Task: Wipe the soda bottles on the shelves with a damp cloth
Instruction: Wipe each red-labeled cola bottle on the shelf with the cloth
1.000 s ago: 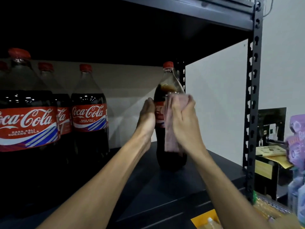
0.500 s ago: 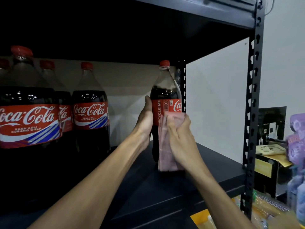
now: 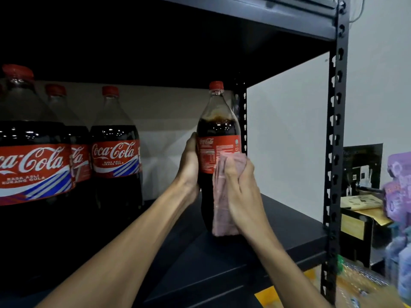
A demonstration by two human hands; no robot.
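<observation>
- The soda bottle [image 3: 219, 134] stands upright near the right end of the dark shelf board [image 3: 278, 236], red cap on top; its label's small-print side faces the camera
- The left hand [image 3: 189, 170] grips the bottle's left side at label height, fingers curled round behind it
- The right hand [image 3: 240, 190] clutches a bunched pink cloth [image 3: 222, 210] and presses it against the bottle's front; the cloth hangs down to the bottle's base and hides the lower part
- Three more cola bottles [image 3: 115, 156] stand to the left, well apart from the held one; the nearest [image 3: 33, 163] partly covers the one behind it
- A perforated rear post [image 3: 243, 121] rises just behind the bottle; the front post [image 3: 333, 152] stands at the right; the upper shelf [image 3: 244, 23] hangs close above
- Beyond the post, purple packets [image 3: 398, 183] and papers [image 3: 364, 205], blurred
</observation>
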